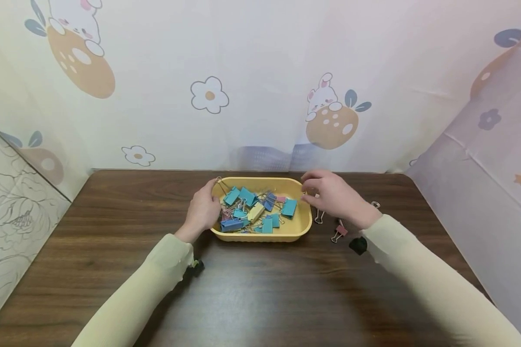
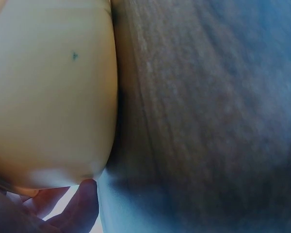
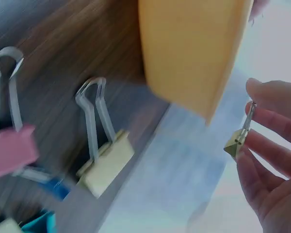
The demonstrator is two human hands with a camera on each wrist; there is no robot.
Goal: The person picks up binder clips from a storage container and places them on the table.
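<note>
Basket (image 1: 260,238): yellow, near the back edge of the tabletop (image 1: 260,294), about midway between its side edges; teal clips (image 1: 267,225) and others heaped inside, mostly leftward.
Left hand (image 1: 199,208): curled on the basket's left end, fingertips at the outer wall; a steady, light hold should prevent sliding.
Right hand (image 1: 332,193): pinching a small yellow clip (image 3: 235,141) just beside the basket's right end.
Loose clips: pink clip (image 1: 341,230) and pale clip (image 3: 109,165) on the tabletop, towards its right edge; others there are blurred.
Rim: best crossed with the wire handle well above, as it could snag.
Release: judged safest low over the sparser right end, avoiding bounce or tangling.
</note>
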